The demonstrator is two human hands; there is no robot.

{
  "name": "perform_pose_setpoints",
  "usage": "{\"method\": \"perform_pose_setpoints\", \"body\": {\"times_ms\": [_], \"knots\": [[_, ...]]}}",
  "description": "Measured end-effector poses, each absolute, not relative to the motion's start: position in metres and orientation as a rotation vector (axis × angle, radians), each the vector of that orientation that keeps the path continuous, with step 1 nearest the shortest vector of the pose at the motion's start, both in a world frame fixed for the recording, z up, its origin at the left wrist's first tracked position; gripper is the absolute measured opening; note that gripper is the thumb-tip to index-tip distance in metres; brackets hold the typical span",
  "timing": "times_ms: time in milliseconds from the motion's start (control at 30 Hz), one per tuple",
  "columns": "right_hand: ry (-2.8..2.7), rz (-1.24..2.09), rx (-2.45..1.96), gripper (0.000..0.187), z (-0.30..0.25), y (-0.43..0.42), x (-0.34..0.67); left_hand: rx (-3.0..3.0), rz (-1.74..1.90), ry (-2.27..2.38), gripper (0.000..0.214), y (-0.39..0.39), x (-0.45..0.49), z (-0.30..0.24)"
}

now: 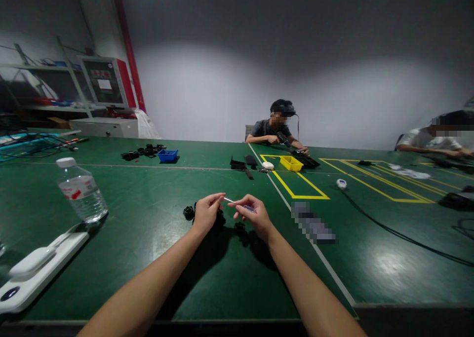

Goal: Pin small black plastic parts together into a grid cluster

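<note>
In the middle of the head view, my right hand [255, 214] is closed around the purplish, see-through handle of a small screwdriver [249, 208]. Its thin metal shaft points left and up. My left hand [208, 211] pinches at the shaft's tip; whether a small screw is between those fingers is too small to make out. Several black knob-like parts [188, 212] lie under and beside my left hand, partly hidden by it. Another black part [240, 227] lies on the green table below my right hand.
A water bottle [82, 191] and a white power strip [44, 270] stand at left. Farther back are a blue bin [168, 155], a yellow bin [291, 163] and black parts [142, 152]. A blurred-out flat object [313, 222] lies right. Two people sit across the table.
</note>
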State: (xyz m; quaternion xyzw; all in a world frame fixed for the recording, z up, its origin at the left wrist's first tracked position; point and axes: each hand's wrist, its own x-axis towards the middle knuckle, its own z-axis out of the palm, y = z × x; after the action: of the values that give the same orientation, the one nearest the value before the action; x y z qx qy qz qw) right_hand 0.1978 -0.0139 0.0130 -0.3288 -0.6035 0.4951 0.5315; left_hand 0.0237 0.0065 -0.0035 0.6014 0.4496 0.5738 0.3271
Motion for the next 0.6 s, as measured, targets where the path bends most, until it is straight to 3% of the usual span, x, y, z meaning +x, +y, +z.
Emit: {"method": "perform_pose_setpoints", "body": {"times_ms": [600], "knots": [[-1.532,1.061,-0.758,0.022,0.0082,-0.0124,0.1940,1.578,1.489,1.128,0.033,0.0065,0.0260,-0.0064]]}}
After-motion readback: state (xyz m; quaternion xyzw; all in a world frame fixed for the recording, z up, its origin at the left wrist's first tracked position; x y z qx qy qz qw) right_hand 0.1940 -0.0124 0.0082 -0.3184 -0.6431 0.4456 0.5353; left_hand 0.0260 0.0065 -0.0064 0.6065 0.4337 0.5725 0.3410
